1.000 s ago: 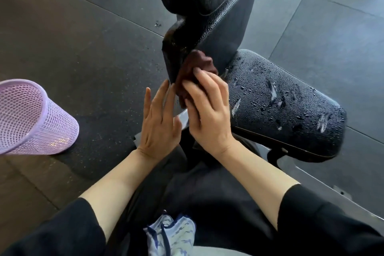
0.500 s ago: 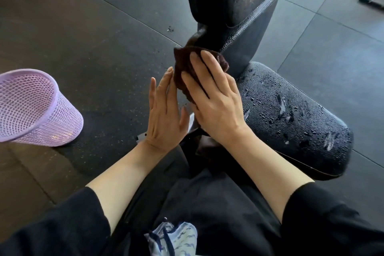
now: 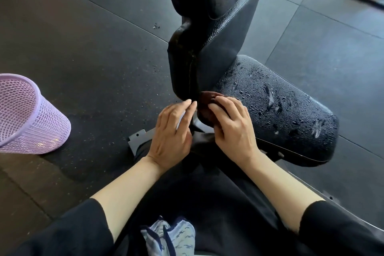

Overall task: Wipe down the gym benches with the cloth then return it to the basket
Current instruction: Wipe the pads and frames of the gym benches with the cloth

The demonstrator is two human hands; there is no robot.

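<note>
A black gym bench stands in front of me, its upright back pad (image 3: 209,33) rising at the centre and its seat pad (image 3: 280,110) to the right, beaded with water drops. My right hand (image 3: 232,129) holds a bunched dark brown cloth (image 3: 204,108) against the bottom edge of the back pad, fingers curved over it. My left hand (image 3: 172,133) hovers just left of the cloth with fingers straight, its tips near the pad's lower corner. A lilac mesh basket (image 3: 31,116) stands on the floor at the far left.
Dark rubber floor tiles (image 3: 93,48) surround the bench. A grey metal base plate (image 3: 138,139) of the bench frame shows under my left hand. My dark-clothed lap fills the bottom of the view.
My right hand has slid the cloth down the back pad's side, from its middle to its bottom edge. My left hand has followed it downward.
</note>
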